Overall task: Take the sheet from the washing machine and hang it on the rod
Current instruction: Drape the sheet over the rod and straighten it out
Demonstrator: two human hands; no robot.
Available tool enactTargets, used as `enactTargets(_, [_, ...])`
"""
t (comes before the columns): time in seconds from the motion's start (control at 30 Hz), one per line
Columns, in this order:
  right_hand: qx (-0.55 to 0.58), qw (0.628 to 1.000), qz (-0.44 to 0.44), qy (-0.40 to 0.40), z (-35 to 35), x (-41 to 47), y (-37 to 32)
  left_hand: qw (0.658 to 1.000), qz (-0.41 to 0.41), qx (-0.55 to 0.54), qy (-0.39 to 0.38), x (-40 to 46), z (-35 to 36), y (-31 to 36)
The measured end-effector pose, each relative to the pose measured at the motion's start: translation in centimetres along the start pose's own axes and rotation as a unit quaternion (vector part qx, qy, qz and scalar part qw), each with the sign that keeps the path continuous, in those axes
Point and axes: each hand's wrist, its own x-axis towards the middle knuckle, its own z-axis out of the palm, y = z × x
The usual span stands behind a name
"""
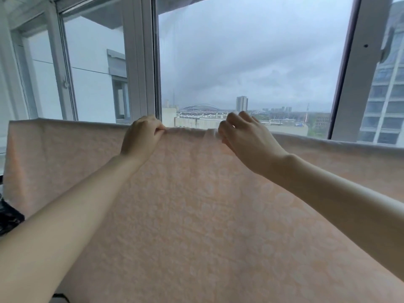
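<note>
Overall, a wide peach-pink textured fabric sheet (207,204) with a pale round pattern hangs spread across the lower view, its top fold level in front of the white-framed window (140,62). Rod itself: hidden under the fold. Left hand (140,136) curls over the top edge, thumb and fingers pinching cloth. Right hand (244,136), just beside it, pinches a small bunched pleat of the same edge. Grey sky, city buildings (241,103) beyond the glass.

One sheet (196,215) — two hands (142,134)
</note>
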Motion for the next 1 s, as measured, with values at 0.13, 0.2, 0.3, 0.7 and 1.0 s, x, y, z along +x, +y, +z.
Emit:
enactTargets(0.13, [0.027,0.999,0.016,-0.014,0.6,0.6,0.1,1.0,0.006,0.008,0.012,-0.5,0.8,-0.1])
enactTargets(0.2, [0.046,0.999,0.023,-0.005,0.6,0.9,-0.3,1.0,0.013,0.005,0.015,-1.8,1.6,-0.2])
enactTargets(0.3, [0.045,0.999,0.004,-0.013,1.1,1.8,-1.5,1.0,0.029,-0.003,-0.007,-3.8,2.6,-0.5])
enactTargets(0.7, [0.052,0.994,0.008,-0.098,5.3,9.6,-8.3,0.986,0.034,-0.132,-0.098,-4.9,2.3,-4.0])
enactTargets(1.0, [0.002,0.991,0.086,-0.1,10.6,15.2,-13.3,0.993,0.025,-0.116,-0.003,0.1,0.7,-15.3])
